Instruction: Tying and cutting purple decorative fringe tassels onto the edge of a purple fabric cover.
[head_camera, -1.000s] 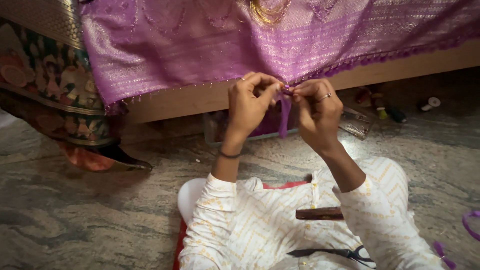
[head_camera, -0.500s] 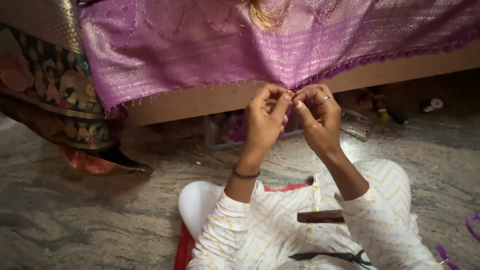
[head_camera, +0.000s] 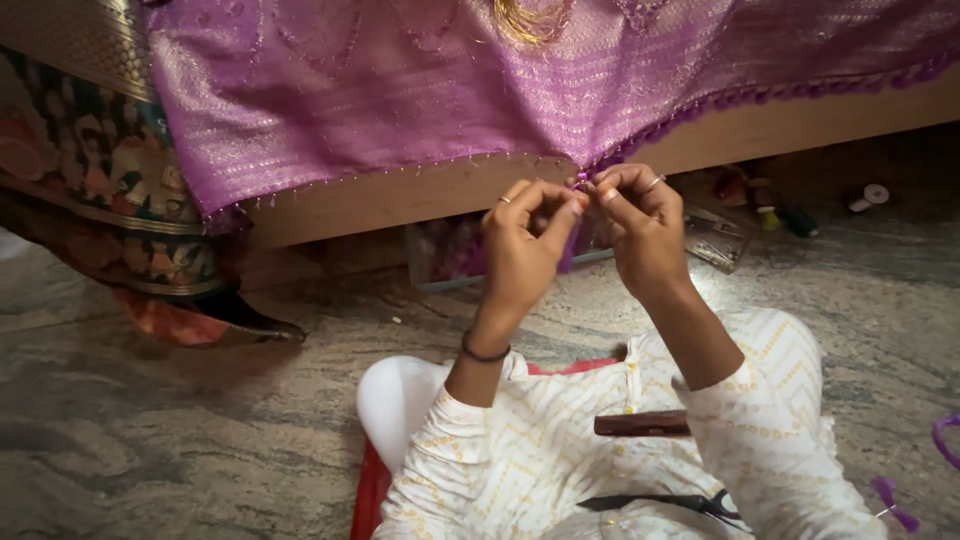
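A purple woven cloth (head_camera: 400, 90) hangs over the edge of a wooden bed frame (head_camera: 400, 195). Its lower hem has small purple tassels on the right stretch. My left hand (head_camera: 525, 245) and my right hand (head_camera: 640, 225) are raised together at the hem. Both pinch a purple tassel (head_camera: 580, 182) and its threads between thumb and fingers. A purple strand hangs down between my hands. Rings sit on fingers of both hands and a dark bangle circles my left wrist.
On my lap lie a brown comb (head_camera: 642, 424) and black scissors (head_camera: 665, 502). A clear plastic box (head_camera: 450, 255) with purple thread stands under the bed. Thread spools (head_camera: 868, 197) lie at the right. A patterned cloth (head_camera: 110, 170) hangs at the left. Stone floor (head_camera: 150, 440) surrounds me.
My hands have stayed together at the hem and shifted slightly right along it. The left hand's fingers have closed nearer to the right hand on the tassel.
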